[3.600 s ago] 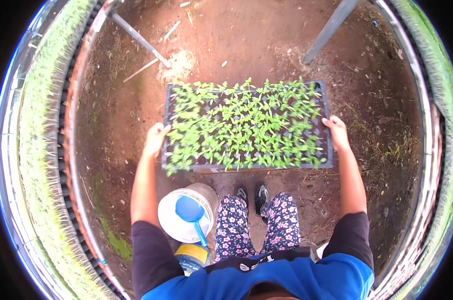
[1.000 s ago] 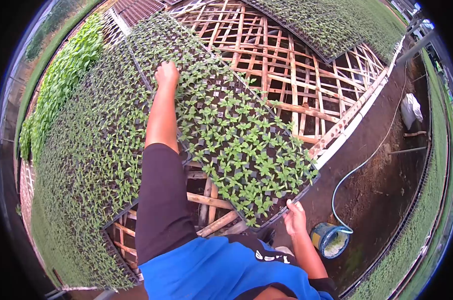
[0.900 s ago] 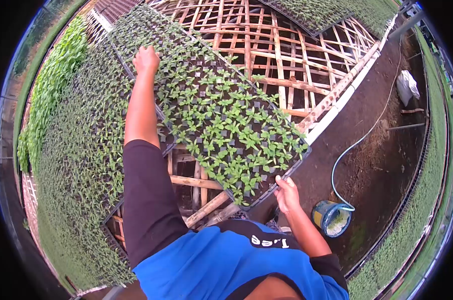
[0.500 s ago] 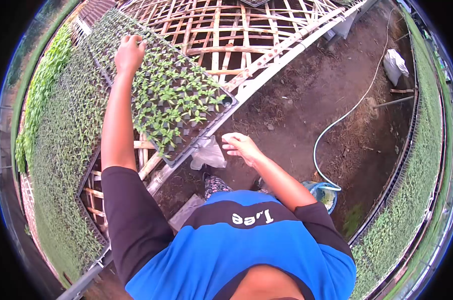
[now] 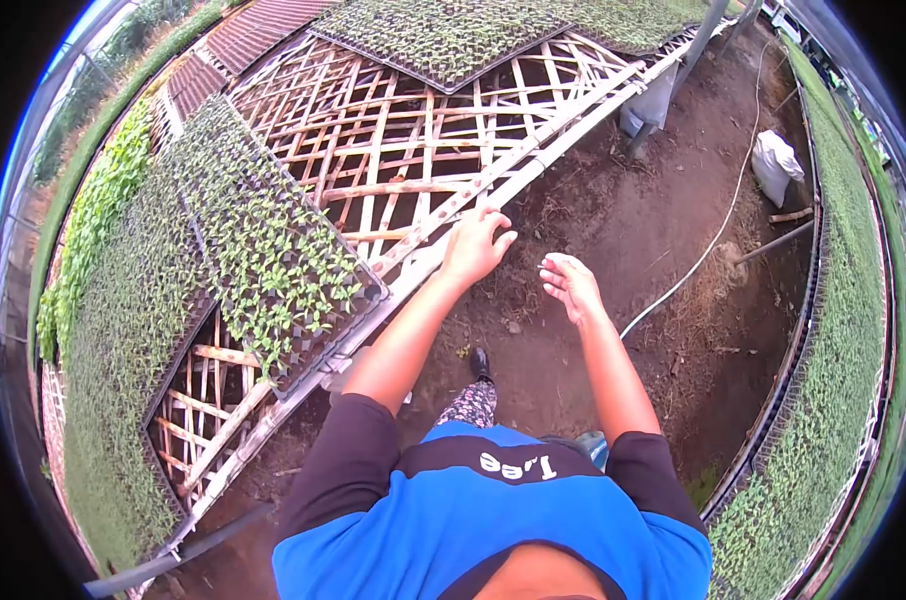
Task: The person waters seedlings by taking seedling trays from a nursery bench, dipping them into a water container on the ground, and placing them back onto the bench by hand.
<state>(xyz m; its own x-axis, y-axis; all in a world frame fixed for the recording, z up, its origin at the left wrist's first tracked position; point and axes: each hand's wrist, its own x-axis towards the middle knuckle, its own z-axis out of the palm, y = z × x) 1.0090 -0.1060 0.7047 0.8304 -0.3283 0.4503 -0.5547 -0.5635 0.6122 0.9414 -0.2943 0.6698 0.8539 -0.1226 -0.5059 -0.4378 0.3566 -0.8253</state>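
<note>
Seedling tray (image 5: 345, 325) lies on bamboo table (image 5: 403, 187), at near edge, untouched; its placing looks done. Left hand (image 5: 476, 246) over table edge, fingers apart; right hand (image 5: 573, 286) over soil (image 5: 593, 220) beside table, fingers slack, unclenched; both hold nothing. Table lattice shows between trays; work left: cannot tell.

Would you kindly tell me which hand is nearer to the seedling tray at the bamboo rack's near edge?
Left: the left hand is apart from the seedling tray, to its right; the right hand is farther right, over soil.
</note>
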